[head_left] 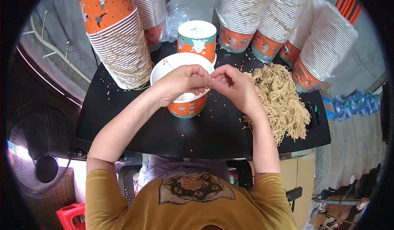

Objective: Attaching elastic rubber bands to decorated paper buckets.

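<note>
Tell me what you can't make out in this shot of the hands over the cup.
- Head view: whatever the left hand and right hand pinch between them is too thin to tell.
- The inside of the open cup is covered by both hands.
- The tops of the cup stacks are cut off by the upper edge.
- The small black device beside the string pile is too small to identify.

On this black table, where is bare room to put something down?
Free: the table's near edge, in front of the open cup and between the forearms; also its left corner. Crowded: the back row of cup stacks and the string pile at right.
</note>
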`<state>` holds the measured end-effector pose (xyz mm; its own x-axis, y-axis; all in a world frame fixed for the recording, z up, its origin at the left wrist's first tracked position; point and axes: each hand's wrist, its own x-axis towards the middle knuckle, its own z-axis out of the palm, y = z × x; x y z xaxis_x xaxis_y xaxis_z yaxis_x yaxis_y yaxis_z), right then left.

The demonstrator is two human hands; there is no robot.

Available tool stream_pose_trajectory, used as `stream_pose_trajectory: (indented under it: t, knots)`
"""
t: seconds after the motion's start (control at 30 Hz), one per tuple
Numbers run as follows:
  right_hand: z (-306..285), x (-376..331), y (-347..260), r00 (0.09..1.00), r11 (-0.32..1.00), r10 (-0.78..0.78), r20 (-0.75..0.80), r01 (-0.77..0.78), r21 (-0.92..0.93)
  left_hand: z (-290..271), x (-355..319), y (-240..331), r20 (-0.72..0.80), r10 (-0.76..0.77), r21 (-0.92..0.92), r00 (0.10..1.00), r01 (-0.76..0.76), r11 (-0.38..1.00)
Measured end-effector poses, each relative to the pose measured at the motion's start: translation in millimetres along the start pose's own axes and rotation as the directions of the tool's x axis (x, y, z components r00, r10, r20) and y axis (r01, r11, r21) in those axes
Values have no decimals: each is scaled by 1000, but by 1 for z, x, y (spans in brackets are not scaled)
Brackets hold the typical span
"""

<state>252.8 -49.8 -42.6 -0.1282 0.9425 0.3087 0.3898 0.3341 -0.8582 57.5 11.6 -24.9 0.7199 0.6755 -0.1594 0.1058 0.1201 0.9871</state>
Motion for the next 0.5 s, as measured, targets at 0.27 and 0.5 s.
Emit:
stream_pose_trajectory:
  t: [0.27,0.5]
  knots:
    - [5,1,2,994,996,90,61,-91,14,-3,0,-2,-42,27,44,999,-25,999]
    - [6,3,13,988,982,131,76,-140,123,-3,-5,6,-45,24,165,999,-16,986]
